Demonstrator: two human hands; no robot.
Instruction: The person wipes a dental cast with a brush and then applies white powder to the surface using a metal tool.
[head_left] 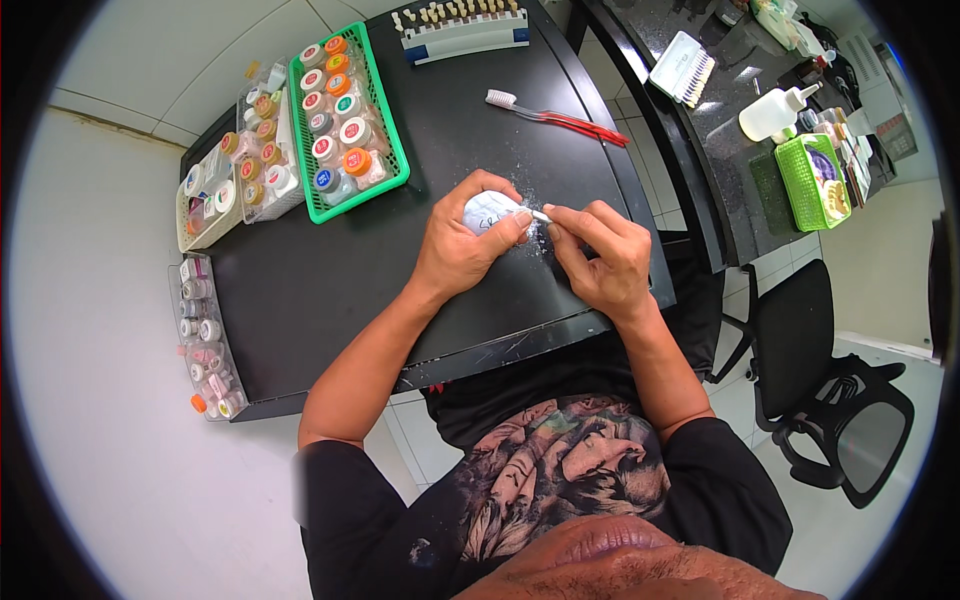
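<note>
Over the black tabletop [310, 300], my left hand [452, 245] is closed round a white plaster piece [487, 211] with handwriting on its flat face. My right hand [612, 262] pinches a thin whitish stick-like piece [541, 216] between thumb and fingertips. Its far end meets the edge of the plaster by my left thumb; the exact kind is too small to tell. White crumbs and dust [538, 242] lie scattered on the table beneath both hands. Beyond them rests a toothbrush [545, 114] with a red handle, bristles toward the left.
At the back left stands a green basket [402, 165] of small lidded jars, beside clear and cream trays [200, 240] of more jars. A tooth shade guide [465, 42] sits at the back. The right-hand counter carries a squeeze bottle [770, 116] and a lime-green basket [800, 190]. An office chair [800, 330] stands right.
</note>
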